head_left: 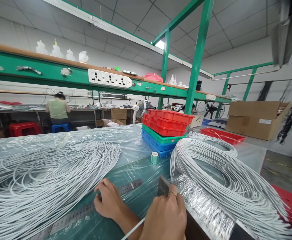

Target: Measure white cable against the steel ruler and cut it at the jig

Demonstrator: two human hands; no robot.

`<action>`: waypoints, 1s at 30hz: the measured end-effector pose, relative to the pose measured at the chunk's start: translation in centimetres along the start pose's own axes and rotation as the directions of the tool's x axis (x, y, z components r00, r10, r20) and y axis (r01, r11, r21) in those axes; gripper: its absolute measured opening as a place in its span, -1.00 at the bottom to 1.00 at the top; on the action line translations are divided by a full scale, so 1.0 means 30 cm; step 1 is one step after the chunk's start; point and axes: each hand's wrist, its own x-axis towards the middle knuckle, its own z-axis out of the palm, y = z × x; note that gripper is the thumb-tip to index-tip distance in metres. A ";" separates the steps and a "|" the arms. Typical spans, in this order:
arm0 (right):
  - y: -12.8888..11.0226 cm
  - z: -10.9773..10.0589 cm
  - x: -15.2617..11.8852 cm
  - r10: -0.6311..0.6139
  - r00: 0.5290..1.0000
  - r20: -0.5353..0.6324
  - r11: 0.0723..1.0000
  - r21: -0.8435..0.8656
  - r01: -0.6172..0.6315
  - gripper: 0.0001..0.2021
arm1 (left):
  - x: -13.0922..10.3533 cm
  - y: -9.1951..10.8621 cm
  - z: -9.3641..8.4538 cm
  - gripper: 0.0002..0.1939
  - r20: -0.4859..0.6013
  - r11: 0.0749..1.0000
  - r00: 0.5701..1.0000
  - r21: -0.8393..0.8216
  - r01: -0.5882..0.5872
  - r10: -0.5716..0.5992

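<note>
White cable lies in two big heaps on the desk (pixel 141 166), which is green and covered with clear plastic sheet. The loose coil (pixel 43 186) spreads from nine o'clock toward the middle, and the tighter coil (pixel 226 176) curves from three o'clock down toward five. Between them, at six o'clock, both of the person's hands work close together. The left hand (pixel 109 200) rests palm down on the desk, its fingers together and curled, touching the steel ruler (pixel 86 211) that runs flat from seven o'clock up toward the centre. The right hand (pixel 164 216), with a ring on one finger, sits just beside it; its fingers are curled shut, and a single white wire (pixel 133 229) leads out from under it toward the bottom edge, though the grip itself is hidden behind the back of the hand. Touching this hand at four o'clock is a metal cutter block (pixel 203 203) with a shiny, speckled top. A small roll of tape (pixel 154 157) stands at the centre, near a stack of red, green and blue trays (pixel 166 131) at one o'clock. A seated person (pixel 58 108) works at ten o'clock, well apart.
</note>
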 end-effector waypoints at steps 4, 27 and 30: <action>-0.001 -0.004 -0.001 0.001 1.000 0.007 1.000 -0.006 -0.001 -0.80 | -0.006 0.005 -0.015 -0.53 0.007 1.000 1.000 0.006 -0.002 0.002; 0.005 0.004 -0.014 -0.035 0.999 0.011 0.999 -0.034 0.035 -0.82 | -0.035 0.029 -0.019 -0.61 -0.009 1.000 1.000 -0.003 0.025 -0.025; 0.006 0.006 -0.014 -0.035 0.999 0.008 0.999 -0.038 0.035 -0.82 | -0.028 0.024 -0.018 -0.62 0.010 0.999 0.999 -0.018 0.031 -0.031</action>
